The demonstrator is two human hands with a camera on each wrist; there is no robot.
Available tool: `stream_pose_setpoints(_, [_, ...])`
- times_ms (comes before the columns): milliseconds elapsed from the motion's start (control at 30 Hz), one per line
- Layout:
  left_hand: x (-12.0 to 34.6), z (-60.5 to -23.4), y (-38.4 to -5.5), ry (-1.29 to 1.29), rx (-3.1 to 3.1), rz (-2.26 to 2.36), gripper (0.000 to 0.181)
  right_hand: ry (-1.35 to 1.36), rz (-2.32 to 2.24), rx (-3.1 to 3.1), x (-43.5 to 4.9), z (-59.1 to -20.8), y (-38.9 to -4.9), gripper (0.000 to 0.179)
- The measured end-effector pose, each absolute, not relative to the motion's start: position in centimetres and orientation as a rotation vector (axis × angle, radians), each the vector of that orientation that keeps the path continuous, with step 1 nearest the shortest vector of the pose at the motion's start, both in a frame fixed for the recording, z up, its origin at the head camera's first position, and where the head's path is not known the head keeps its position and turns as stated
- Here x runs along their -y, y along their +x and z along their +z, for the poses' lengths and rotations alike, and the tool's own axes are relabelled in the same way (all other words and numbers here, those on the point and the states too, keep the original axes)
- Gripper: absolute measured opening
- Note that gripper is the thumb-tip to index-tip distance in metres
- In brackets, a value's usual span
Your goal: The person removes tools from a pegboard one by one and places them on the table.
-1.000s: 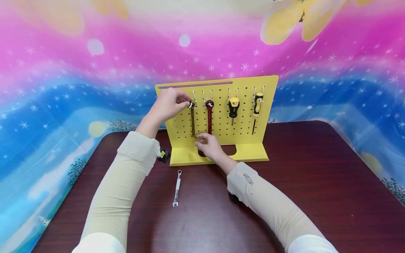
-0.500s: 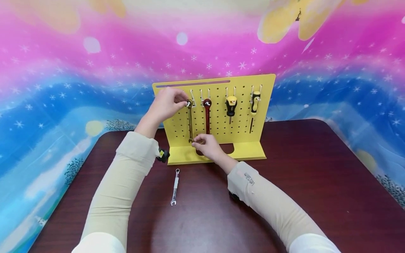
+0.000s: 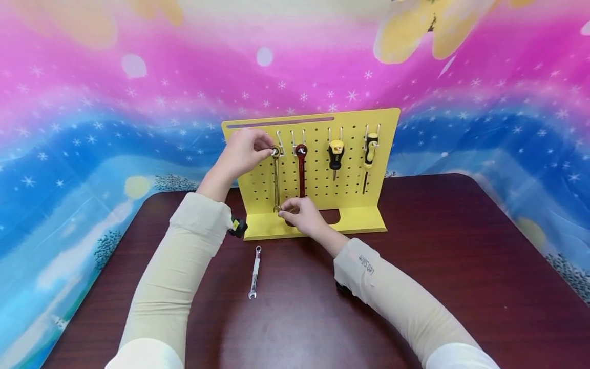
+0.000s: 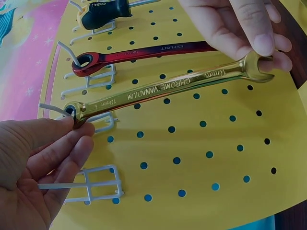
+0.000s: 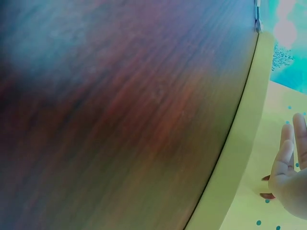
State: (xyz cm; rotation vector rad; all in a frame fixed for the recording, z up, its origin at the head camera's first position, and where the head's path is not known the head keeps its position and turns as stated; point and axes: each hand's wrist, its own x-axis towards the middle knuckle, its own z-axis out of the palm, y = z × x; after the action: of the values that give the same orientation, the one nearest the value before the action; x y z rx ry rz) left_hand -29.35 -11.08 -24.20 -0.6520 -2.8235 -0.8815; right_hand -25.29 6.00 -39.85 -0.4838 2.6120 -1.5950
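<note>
A gold 10mm combination wrench (image 4: pixel 163 88) hangs on a white hook of the yellow pegboard (image 3: pixel 350 189), the hook's prong through its ring end. My left hand (image 3: pixel 246 148) pinches that ring end between thumb and fingers. At the wrench's open end, my right hand (image 3: pixel 301 212) pinches the tip, as the left wrist view shows. Beside it hangs a red combination wrench (image 4: pixel 144 52), its lower end hidden behind my right hand in the head view. Only part of my right hand (image 5: pixel 290 177) appears in the right wrist view.
A stubby screwdriver (image 3: pixel 336 154) and a longer yellow-black screwdriver (image 3: pixel 371 151) hang further right. On the dark table (image 3: pixel 295 312) lies a silver combination wrench (image 3: pixel 255 272), in front of the board. Another white hook (image 4: pixel 103 184) sits left of the gold wrench.
The gold wrench's open end has dropped and the wrench hangs lower on its hook. My right hand has shifted slightly down and left; my left hand stays at the ring end.
</note>
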Motion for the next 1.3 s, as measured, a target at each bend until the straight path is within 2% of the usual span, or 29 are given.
stream_pose_setpoints(1300, [11.4, -23.8, -27.4, -0.733, 2.792, -0.887, 0.023, -0.692, -1.606, -2.585, -7.2, -39.0, -22.3, 0.016])
